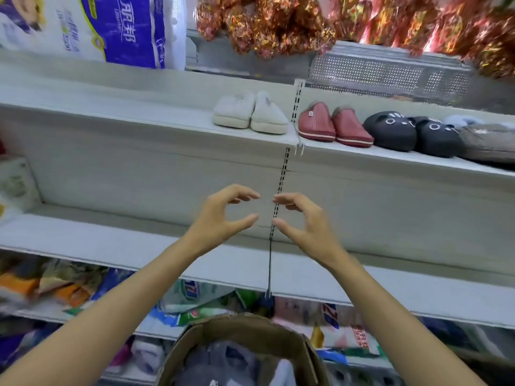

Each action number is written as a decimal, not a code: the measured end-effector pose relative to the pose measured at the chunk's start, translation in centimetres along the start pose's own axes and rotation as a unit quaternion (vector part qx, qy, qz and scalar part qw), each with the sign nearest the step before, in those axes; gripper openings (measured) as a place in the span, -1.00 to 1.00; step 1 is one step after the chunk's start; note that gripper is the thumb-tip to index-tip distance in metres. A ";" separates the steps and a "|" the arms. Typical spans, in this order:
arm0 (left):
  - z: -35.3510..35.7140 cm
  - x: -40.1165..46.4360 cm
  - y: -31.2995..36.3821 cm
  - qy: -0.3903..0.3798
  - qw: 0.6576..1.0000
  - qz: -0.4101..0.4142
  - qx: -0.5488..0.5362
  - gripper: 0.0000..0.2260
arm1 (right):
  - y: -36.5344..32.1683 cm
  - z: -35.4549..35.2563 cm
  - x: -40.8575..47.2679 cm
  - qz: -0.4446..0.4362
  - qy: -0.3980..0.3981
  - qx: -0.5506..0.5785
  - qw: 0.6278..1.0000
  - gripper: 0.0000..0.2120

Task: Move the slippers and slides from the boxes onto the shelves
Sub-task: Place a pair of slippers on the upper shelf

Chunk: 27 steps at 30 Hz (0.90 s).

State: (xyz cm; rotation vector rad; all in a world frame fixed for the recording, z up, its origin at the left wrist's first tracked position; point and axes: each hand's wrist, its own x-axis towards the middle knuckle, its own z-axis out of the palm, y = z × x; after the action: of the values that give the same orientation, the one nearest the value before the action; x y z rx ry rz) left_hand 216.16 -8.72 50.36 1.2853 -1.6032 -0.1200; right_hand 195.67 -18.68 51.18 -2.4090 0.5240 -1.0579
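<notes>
On the upper shelf (156, 121) stand a pair of white fluffy slippers (250, 114), a red pair (334, 125), a black pair with cat faces (409, 133) and grey-brown slippers (487, 140) at the right edge. Below my arms a cardboard box (242, 332) holds grey and white slippers (228, 363). My left hand (220, 215) and my right hand (303, 221) hover side by side in front of the middle shelf (111, 238). Both have loosely curved fingers and hold nothing.
A white and purple tissue pack (111, 26) sits top left, and shiny red-gold wrapped goods (362, 23) hang above. Lower shelves hold colourful packets (69, 285). A slotted upright (281, 188) divides the shelving. A pale box (16, 185) sits at the far left.
</notes>
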 end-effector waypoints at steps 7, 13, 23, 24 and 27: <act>5.8 -10.2 -2.5 -0.017 0.991 -0.131 0.007 -0.72 | 4.4 4.0 -10.2 0.091 -0.081 0.037 0.992 -0.63; 10.5 -18.2 -6.4 -0.044 0.955 -0.290 -0.041 -0.74 | 8.9 9.3 -18.2 0.183 -0.159 0.071 0.968 -0.58; 17.0 -30.2 -14.3 -0.169 0.853 -0.490 -0.054 -0.72 | 16.9 17.8 -31.0 0.394 -0.280 0.065 0.873 -0.52; 17.8 -31.1 -15.0 -0.181 0.837 -0.512 -0.061 -0.71 | 17.9 18.5 -32.2 0.418 -0.289 0.062 0.859 -0.49; 20.7 -33.2 -16.6 -0.241 0.797 -0.553 -0.045 -0.63 | 20.5 20.4 -36.1 0.476 -0.293 0.047 0.828 -0.42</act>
State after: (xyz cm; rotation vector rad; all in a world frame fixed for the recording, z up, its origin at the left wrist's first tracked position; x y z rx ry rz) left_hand 208.37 -0.33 9.48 2.0726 -0.9758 -1.3195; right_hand 185.02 -12.14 6.63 -1.8036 1.1983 0.0922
